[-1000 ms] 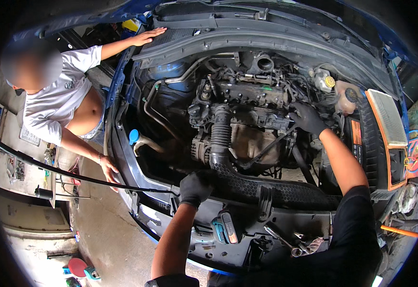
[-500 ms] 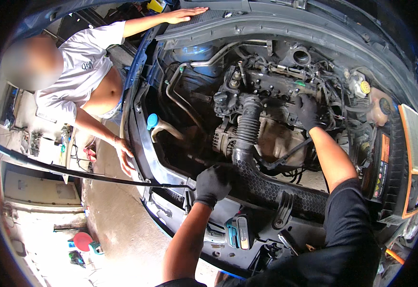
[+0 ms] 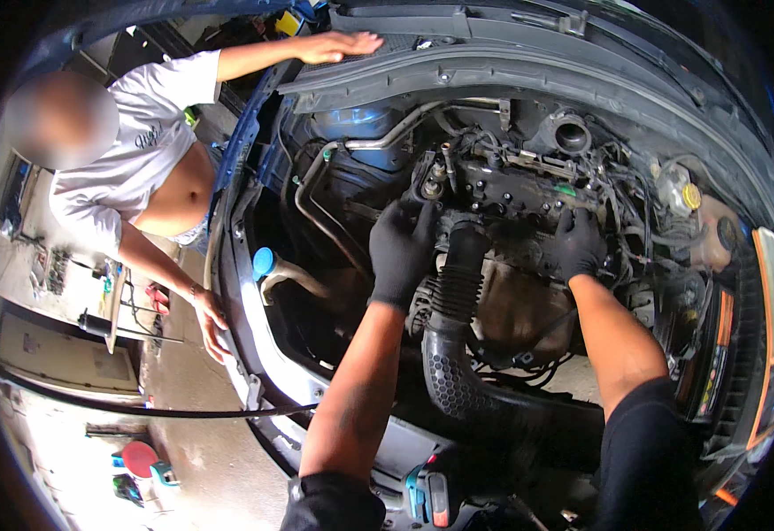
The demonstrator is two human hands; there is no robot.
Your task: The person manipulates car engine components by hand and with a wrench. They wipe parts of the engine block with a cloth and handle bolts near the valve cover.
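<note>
Both my hands wear black gloves and reach into a car's engine bay. My left hand (image 3: 402, 252) is at the left end of the engine (image 3: 502, 190), its fingers curled down and covering what lies under them. Just right of it stands the ribbed black air intake hose (image 3: 465, 274). My right hand (image 3: 579, 246) rests at the engine's front right side. Its fingers are bent and closed, and whatever they grip is hidden.
A person in a white shirt (image 3: 152, 142) leans on the car's left side. A blue-capped filler neck (image 3: 265, 263) stands front left. A cordless power tool (image 3: 431, 496) lies at the front edge. A long dark rod (image 3: 183, 412) crosses at left; an air filter (image 3: 772, 301) is far right.
My left hand has moved from the front panel up to the engine's left end. My right hand stays at the same place. The view has shifted, and the other person's far hand has lifted slightly.
</note>
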